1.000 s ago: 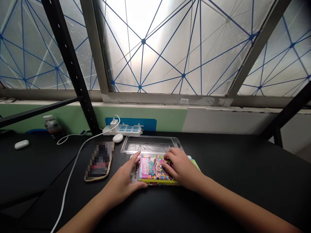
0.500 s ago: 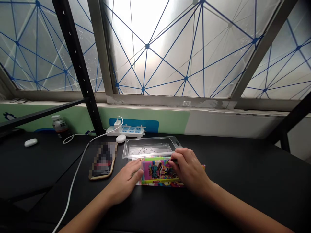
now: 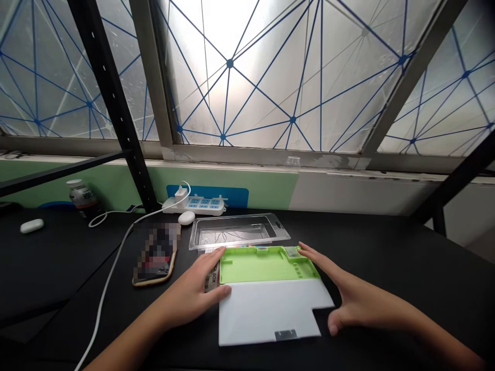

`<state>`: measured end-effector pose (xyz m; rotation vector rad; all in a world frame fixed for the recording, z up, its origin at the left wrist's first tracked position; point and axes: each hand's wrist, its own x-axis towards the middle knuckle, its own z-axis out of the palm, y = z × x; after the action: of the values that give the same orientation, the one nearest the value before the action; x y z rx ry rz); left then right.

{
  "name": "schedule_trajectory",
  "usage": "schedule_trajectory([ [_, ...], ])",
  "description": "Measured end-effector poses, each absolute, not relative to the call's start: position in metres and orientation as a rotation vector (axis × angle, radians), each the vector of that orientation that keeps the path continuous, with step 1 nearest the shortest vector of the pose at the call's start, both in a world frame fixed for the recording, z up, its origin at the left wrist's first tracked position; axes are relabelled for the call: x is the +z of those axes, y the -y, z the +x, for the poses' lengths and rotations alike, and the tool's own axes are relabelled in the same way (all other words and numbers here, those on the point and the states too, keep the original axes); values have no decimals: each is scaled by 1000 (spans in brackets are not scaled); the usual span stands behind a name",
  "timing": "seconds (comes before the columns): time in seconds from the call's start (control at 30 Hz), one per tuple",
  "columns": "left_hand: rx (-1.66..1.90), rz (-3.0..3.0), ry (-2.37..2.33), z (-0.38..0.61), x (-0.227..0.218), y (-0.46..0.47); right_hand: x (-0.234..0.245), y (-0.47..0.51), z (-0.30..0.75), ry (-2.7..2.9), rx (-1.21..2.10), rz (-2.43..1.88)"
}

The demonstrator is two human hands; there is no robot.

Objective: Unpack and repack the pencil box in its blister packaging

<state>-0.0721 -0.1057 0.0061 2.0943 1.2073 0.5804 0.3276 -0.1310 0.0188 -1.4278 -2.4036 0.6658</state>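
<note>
A pencil case with a bright green tray (image 3: 266, 265) lies open on the black table. Its white lid (image 3: 265, 312) is folded down toward me, with a grey patch on the near edge and a notch at the right. My left hand (image 3: 203, 283) grips the case's left end, fingers at the far corner and thumb on the lid's corner. My right hand (image 3: 340, 288) is open beside the right end, fingertips at the tray's far right corner and thumb apart from the lid. Printed card (image 3: 212, 278) shows under the case at the left.
Behind the case lies a clear plastic shell (image 3: 232, 232). A phone (image 3: 157, 255), a white cable (image 3: 116, 278), a small white earbud-style case (image 3: 186, 218) and a power strip (image 3: 201, 205) are to the left. A bottle (image 3: 84, 198) stands farther left, past a black post (image 3: 116, 103).
The colourful printed lid has swung open toward me, showing its white inside and the green tray. My right hand has let go and moved right. My left hand stays at the left end.
</note>
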Motion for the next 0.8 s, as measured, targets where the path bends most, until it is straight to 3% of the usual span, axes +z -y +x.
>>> schedule_trajectory([
  [0.33,703,2000,-1105,-80,-4,101,5,111,322,1946,908,-1285],
  [0.57,667,2093,-1205,-74,-5,105,-8,119,317,2041,689,-1457],
  [0.8,1104,2308,-1291,-62,27,100,23,98,297,1855,834,-1272],
])
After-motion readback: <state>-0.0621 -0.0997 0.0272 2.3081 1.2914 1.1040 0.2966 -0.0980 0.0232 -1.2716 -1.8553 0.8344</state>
